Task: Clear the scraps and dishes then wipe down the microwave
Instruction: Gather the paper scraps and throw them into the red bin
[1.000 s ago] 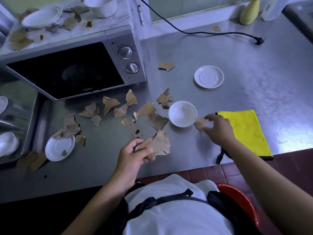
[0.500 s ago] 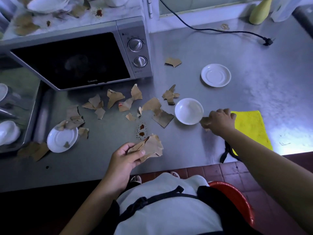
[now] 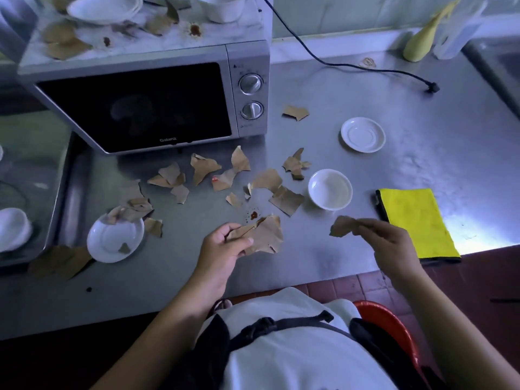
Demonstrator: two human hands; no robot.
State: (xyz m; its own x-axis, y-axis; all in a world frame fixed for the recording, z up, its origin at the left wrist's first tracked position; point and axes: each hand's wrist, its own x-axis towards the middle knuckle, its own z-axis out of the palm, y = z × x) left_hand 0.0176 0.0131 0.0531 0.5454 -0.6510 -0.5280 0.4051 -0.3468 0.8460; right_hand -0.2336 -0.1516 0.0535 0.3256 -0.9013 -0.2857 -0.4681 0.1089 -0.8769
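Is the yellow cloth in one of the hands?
No, the yellow cloth lies flat on the counter, while the left hand and right hand each hold paper scraps.

Your left hand [image 3: 222, 249] covers the near edge of the brown paper scraps [image 3: 267, 232] it holds, so you cannot count them. The scrap [image 3: 342, 229] pinched in your right hand [image 3: 388, 246] is blurred, its outline soft. At the top of the frame, the plate [image 3: 104, 8] and the cup [image 3: 222, 9] on the microwave [image 3: 135, 108] are cut off, as is the cable [image 3: 298, 40]. The markings round the dials [image 3: 250, 83] are too small to read. At the left edge a white bowl [image 3: 12, 229] is half out of view. Your body hides most of the red plastic thing [image 3: 385, 325] at the lower right.
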